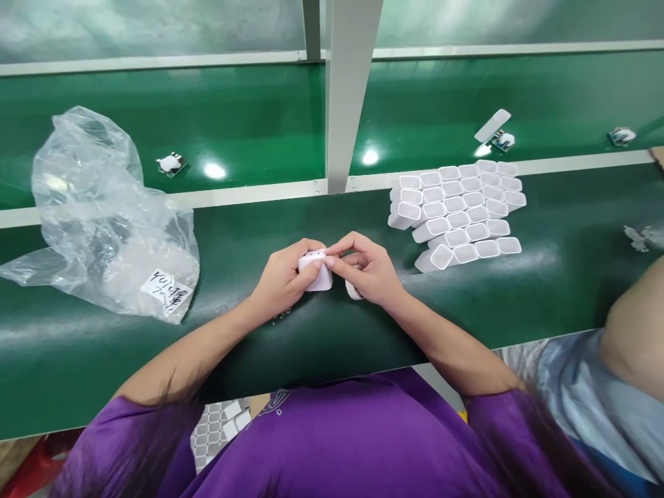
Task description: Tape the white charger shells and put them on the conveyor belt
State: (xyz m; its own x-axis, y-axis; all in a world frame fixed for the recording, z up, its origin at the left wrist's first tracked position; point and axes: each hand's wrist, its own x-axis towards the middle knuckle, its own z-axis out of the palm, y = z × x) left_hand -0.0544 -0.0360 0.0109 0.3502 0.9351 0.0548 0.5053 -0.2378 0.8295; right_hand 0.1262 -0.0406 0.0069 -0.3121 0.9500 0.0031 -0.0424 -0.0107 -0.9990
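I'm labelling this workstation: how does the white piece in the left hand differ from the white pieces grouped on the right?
The held white piece is gripped by the left hand, while the grouped white pieces rest on the green bench. The held white piece shows small dark spots on its far end; the grouped white pieces mostly show rimmed ends. Both are white with rounded corners.

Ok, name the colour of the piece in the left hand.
The piece in the left hand is white; the head view shows it best.
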